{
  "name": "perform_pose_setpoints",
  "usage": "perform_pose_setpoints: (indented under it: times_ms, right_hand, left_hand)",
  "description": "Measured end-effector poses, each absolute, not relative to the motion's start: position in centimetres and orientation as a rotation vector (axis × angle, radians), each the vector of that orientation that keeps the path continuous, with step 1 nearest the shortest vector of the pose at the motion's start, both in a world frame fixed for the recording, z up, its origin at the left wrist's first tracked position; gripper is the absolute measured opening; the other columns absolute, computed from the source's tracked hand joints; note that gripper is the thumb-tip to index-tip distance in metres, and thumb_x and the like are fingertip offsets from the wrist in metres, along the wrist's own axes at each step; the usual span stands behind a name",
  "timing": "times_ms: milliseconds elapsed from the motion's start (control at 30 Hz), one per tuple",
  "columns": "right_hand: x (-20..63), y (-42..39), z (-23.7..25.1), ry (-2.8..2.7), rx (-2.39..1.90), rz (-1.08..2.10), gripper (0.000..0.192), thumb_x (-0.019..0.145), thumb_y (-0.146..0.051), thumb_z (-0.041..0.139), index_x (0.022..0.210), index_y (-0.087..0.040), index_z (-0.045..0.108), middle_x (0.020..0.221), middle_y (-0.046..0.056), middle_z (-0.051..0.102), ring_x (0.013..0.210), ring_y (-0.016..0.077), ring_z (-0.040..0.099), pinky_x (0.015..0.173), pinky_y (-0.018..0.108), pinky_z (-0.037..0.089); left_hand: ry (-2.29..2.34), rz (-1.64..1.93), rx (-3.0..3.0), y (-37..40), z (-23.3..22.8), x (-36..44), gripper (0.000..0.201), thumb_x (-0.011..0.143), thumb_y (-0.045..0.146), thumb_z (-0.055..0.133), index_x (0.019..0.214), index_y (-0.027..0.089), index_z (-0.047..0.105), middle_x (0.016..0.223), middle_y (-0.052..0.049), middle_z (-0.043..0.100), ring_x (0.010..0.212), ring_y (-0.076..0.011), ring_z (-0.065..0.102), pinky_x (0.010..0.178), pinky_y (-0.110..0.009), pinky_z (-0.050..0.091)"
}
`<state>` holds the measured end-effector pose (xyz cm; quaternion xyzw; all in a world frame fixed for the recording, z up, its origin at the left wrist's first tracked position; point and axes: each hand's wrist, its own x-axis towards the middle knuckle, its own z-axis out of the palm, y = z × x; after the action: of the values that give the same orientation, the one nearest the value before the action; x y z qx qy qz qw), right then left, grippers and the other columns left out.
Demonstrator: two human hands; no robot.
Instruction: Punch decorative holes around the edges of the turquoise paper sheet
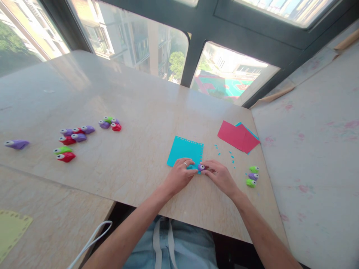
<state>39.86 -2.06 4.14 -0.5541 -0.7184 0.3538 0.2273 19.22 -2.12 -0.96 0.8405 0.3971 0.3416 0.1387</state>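
A square sheet of blue paper lies on the table, with a row of small punched holes along its far edge and more down its right edge. My left hand is closed on the near part of this sheet, a ring on one finger. At the sheet's near right corner is a small purple hole punch with a round white eye. My right hand grips it between thumb and fingers. The fingers partly hide both the punch and the paper's corner.
Blue paper bits are scattered right of the sheet. Red paper pieces lie behind them. Several similar punches stand at right and left. A yellow punched sheet and white cable are at near left.
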Motion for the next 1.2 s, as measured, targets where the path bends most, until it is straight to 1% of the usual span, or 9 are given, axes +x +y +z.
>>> perform_pose_setpoints:
  times_ms: [167, 333, 500, 733, 833, 1033, 1200]
  right_hand:
    - [39.8, -2.3, 3.8, -1.944, -1.525, 0.97, 0.023, 0.085, -0.028, 0.063, 0.106, -0.023, 0.073, 0.109, 0.007, 0.068, 0.094, 0.0199, 0.065, 0.083, 0.034, 0.054]
    - [39.7, -2.4, 3.7, -1.909, -1.547, 0.976, 0.023, 0.085, -0.03, 0.065, 0.106, -0.024, 0.073, 0.108, 0.006, 0.069, 0.09, 0.0185, 0.066, 0.081, 0.033, 0.053]
    - [39.4, -2.3, 3.5, -1.857, -1.59, 0.975, 0.022, 0.083, -0.031, 0.069, 0.103, -0.024, 0.074, 0.102, 0.005, 0.069, 0.084, 0.017, 0.065, 0.079, 0.031, 0.052]
    - [39.3, -2.0, 3.1, -1.856, -1.575, 0.981, 0.022, 0.083, -0.032, 0.07, 0.103, -0.025, 0.075, 0.098, 0.004, 0.069, 0.083, 0.0162, 0.063, 0.078, 0.03, 0.05]
    - [39.5, -2.0, 3.4, -1.881, -1.546, 1.01, 0.022, 0.084, -0.031, 0.069, 0.104, -0.024, 0.074, 0.099, 0.004, 0.069, 0.082, 0.0158, 0.063, 0.076, 0.029, 0.05]
    - [39.8, -2.7, 3.9, -1.892, -1.571, 0.985, 0.023, 0.085, -0.032, 0.067, 0.105, -0.024, 0.074, 0.101, 0.005, 0.068, 0.082, 0.0163, 0.063, 0.074, 0.03, 0.05]
    - [40.1, -2.7, 3.8, -1.907, -1.589, 0.975, 0.023, 0.086, -0.033, 0.066, 0.106, -0.025, 0.073, 0.102, 0.005, 0.068, 0.082, 0.0163, 0.063, 0.073, 0.03, 0.05]
  left_hand:
    - [1.147, 0.999, 2.448, -2.2, -0.8, 19.2, 0.02, 0.093, 0.026, 0.054, 0.096, 0.029, 0.074, 0.112, -0.005, 0.068, 0.112, -0.0204, 0.057, 0.091, -0.037, 0.049]
    - [1.143, 0.988, 2.425, -2.3, -0.4, 19.2, 0.02, 0.092, 0.023, 0.055, 0.098, 0.028, 0.074, 0.11, -0.005, 0.068, 0.11, -0.0197, 0.058, 0.091, -0.036, 0.049]
    - [1.119, 1.016, 2.339, -2.1, -0.4, 19.2, 0.019, 0.092, 0.022, 0.056, 0.087, 0.022, 0.074, 0.102, -0.006, 0.069, 0.101, -0.0174, 0.061, 0.087, -0.033, 0.05]
    - [1.127, 1.017, 2.254, -1.8, -0.6, 19.1, 0.022, 0.092, 0.022, 0.056, 0.081, 0.021, 0.075, 0.093, -0.006, 0.068, 0.095, -0.0151, 0.061, 0.085, -0.029, 0.049]
    - [1.139, 1.001, 2.29, -2.0, -0.4, 19.1, 0.023, 0.092, 0.023, 0.055, 0.081, 0.022, 0.075, 0.096, -0.006, 0.068, 0.095, -0.0155, 0.061, 0.086, -0.03, 0.049]
    - [1.128, 0.94, 2.306, -2.2, -0.2, 19.0, 0.019, 0.091, 0.023, 0.056, 0.084, 0.023, 0.074, 0.104, -0.006, 0.067, 0.104, -0.019, 0.059, 0.091, -0.036, 0.049]
    - [1.107, 0.927, 2.297, -2.2, -0.3, 18.9, 0.016, 0.089, 0.021, 0.058, 0.084, 0.023, 0.073, 0.104, -0.004, 0.068, 0.103, -0.0193, 0.059, 0.091, -0.037, 0.048]
